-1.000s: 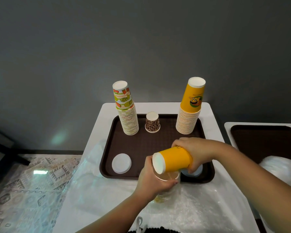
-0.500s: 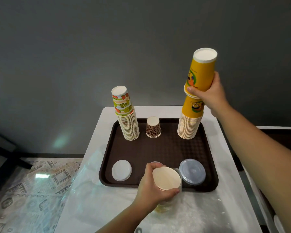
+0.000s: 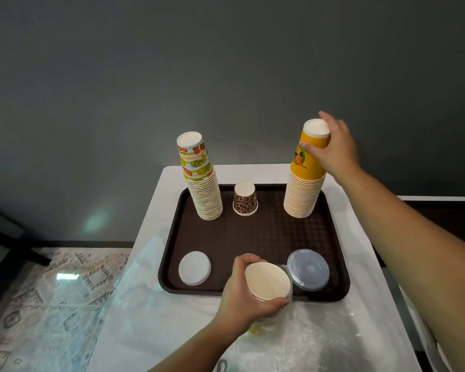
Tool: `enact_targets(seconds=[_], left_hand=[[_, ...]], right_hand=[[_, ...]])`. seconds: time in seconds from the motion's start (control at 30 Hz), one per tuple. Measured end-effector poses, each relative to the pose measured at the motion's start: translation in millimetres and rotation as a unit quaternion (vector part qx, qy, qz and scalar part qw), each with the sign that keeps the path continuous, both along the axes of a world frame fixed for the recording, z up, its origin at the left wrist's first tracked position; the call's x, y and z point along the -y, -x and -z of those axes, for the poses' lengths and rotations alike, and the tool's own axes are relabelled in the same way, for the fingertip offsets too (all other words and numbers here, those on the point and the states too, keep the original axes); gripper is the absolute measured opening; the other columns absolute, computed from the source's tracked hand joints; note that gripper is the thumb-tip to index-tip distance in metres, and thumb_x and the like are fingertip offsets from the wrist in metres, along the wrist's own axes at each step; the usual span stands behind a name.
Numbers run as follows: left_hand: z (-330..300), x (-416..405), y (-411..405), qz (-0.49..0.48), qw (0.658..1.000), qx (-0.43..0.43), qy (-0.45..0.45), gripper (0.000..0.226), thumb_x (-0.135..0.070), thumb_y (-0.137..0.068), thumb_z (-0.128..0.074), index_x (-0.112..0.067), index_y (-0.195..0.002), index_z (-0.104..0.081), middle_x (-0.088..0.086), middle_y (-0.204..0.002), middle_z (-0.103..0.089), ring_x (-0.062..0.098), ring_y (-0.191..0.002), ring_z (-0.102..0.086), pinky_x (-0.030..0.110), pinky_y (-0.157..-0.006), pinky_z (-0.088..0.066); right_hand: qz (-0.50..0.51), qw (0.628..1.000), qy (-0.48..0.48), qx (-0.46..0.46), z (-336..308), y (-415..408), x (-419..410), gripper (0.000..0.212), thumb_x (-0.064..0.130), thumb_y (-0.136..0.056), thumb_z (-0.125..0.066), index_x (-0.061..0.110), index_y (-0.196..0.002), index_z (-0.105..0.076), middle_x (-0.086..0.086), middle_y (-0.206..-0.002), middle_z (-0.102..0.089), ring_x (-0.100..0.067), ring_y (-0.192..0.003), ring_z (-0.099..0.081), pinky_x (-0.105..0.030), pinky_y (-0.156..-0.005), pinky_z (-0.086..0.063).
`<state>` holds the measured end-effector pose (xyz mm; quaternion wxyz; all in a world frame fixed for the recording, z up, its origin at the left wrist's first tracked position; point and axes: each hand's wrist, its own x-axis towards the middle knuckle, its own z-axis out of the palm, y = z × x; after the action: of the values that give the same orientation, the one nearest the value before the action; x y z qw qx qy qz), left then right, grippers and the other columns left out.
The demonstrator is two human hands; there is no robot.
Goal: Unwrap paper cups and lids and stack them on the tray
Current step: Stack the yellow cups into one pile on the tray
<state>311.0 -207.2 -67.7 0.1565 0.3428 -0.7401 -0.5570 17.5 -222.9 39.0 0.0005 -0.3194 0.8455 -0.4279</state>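
Observation:
A brown tray (image 3: 255, 237) lies on a white table. At its back right stands a tall stack of upside-down yellow cups (image 3: 305, 194); my right hand (image 3: 333, 149) grips the top yellow cup (image 3: 310, 154), which sits down on the stack. My left hand (image 3: 244, 296) holds a wrapped bundle of yellow cups (image 3: 267, 281) upright at the tray's near edge, open mouth facing me. A fruit-print cup stack (image 3: 202, 181) stands at the back left, and a single leopard-print cup (image 3: 244, 198) between the stacks. A white lid (image 3: 194, 267) and clear lids (image 3: 308, 269) lie at the front.
Crumpled clear plastic wrap (image 3: 293, 334) covers the table in front of the tray. A second brown tray (image 3: 451, 218) sits on a table to the right. A patterned rug (image 3: 46, 294) covers the floor at left. A grey wall rises behind.
My right hand carried a yellow cup from the bundle up over the back-right stack and lowered it onto the top. My left hand kept its hold on the bundle.

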Motion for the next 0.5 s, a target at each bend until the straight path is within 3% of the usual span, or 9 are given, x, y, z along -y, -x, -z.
enact_targets(seconds=[0.13, 0.2, 0.27, 0.37, 0.5], left_hand=[[0, 0, 1, -0.001, 1.000, -0.001, -0.005, 0.089, -0.049, -0.040, -0.083, -0.026, -0.116, -0.043, -0.017, -0.112, -0.059, -0.001, -0.104, -0.057, 0.009, -0.082, -0.043], [0, -1, 2, -0.002, 1.000, 0.001, -0.004, 0.090, -0.050, -0.039, -0.082, -0.026, -0.116, -0.043, -0.016, -0.113, -0.059, 0.000, -0.104, -0.056, 0.009, -0.082, -0.043], [0, -2, 3, -0.003, 1.000, 0.005, -0.001, 0.091, -0.052, -0.037, -0.081, -0.027, -0.116, -0.043, -0.015, -0.114, -0.057, 0.000, -0.104, -0.056, 0.008, -0.081, -0.042], [-1, -3, 4, -0.002, 1.000, 0.004, 0.003, 0.089, -0.052, -0.036, -0.080, -0.027, -0.114, -0.043, -0.012, -0.116, -0.056, -0.003, -0.102, -0.055, 0.006, -0.081, -0.041], [-1, -4, 3, 0.001, 1.000, 0.010, -0.003, 0.092, -0.054, -0.036, -0.080, -0.026, -0.115, -0.042, -0.010, -0.116, -0.057, -0.003, -0.102, -0.057, 0.007, -0.079, -0.043]], right_hand=[[0.006, 0.988, 0.034, -0.151, -8, -26, -17, 0.073, 0.035, -0.073, -0.078, 0.022, -0.137, -0.045, -0.003, -0.143, -0.038, -0.021, -0.136, -0.032, -0.052, -0.112, -0.012], [-0.051, 0.983, 0.064, -0.161, -6, -45, -24, 0.068, 0.033, -0.071, -0.078, 0.021, -0.132, -0.050, -0.003, -0.137, -0.044, -0.018, -0.130, -0.039, -0.053, -0.112, -0.020], [-0.144, 0.982, 0.060, -0.106, 1, -64, -31, 0.062, 0.029, -0.072, -0.080, 0.020, -0.128, -0.054, -0.002, -0.132, -0.048, -0.012, -0.121, -0.044, -0.045, -0.108, -0.033], [-0.319, 0.945, -0.067, 0.006, 13, -92, -45, 0.060, 0.036, -0.074, -0.078, 0.026, -0.128, -0.053, 0.003, -0.128, -0.050, -0.007, -0.118, -0.047, -0.035, -0.105, -0.040], [-0.448, 0.839, -0.305, 0.049, 27, -121, -61, 0.077, 0.050, -0.074, -0.074, 0.029, -0.139, -0.038, 0.006, -0.128, -0.043, -0.007, -0.116, -0.047, -0.024, -0.099, -0.041]])
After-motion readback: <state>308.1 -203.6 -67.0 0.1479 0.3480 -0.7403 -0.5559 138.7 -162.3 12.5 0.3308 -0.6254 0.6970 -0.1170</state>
